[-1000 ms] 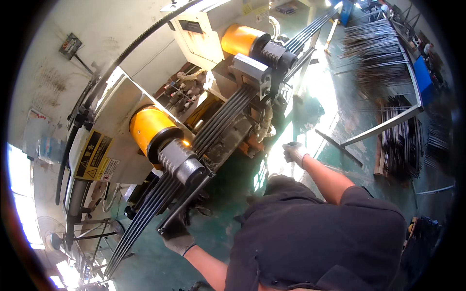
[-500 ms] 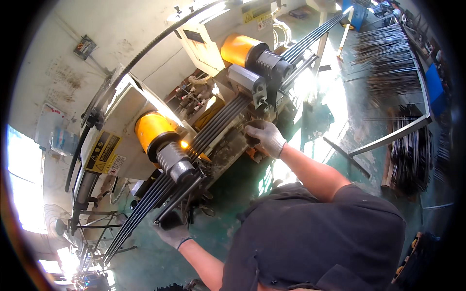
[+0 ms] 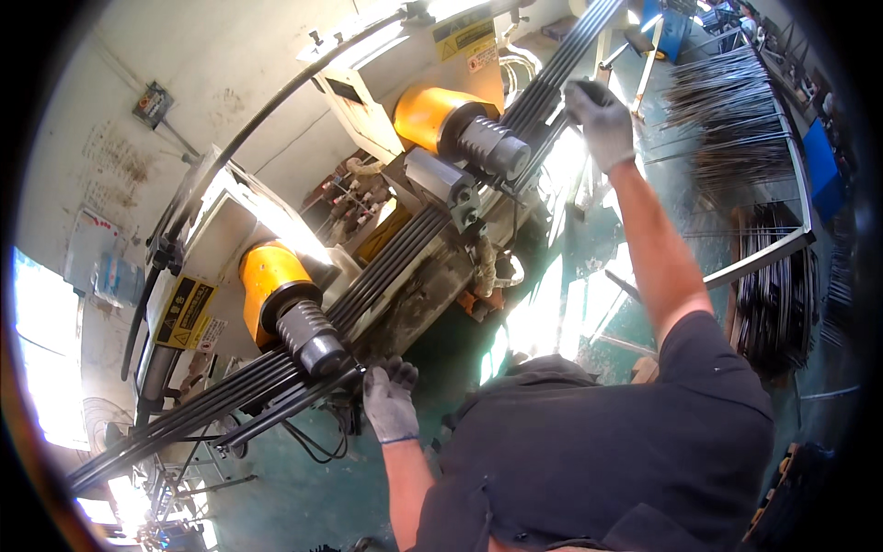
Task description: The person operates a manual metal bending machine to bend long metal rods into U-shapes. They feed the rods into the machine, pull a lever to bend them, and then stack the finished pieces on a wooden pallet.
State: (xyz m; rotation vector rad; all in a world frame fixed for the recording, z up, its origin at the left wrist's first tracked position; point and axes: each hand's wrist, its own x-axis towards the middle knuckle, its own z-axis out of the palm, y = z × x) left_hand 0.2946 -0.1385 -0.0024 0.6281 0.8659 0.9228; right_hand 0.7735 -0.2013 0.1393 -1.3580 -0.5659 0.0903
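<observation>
Left grip (image 3: 391, 405) is just beside the near ridged roller (image 3: 309, 337), can't tell if it's clamped on anything. Dark rods (image 3: 391, 263) lie across the machine (image 3: 379, 110); right grip (image 3: 602, 127) is by their far stretch, also unclear. Looks like lining-up; next probably needs ends even.

Dark box (image 3: 153, 105) on stained wall (image 3: 239, 55); bright window (image 3: 46, 345) far left; blue panel (image 3: 817, 167) far right.

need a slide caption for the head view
Gloved left hand and right hand near dark rods running past two orange cylinders.
</observation>
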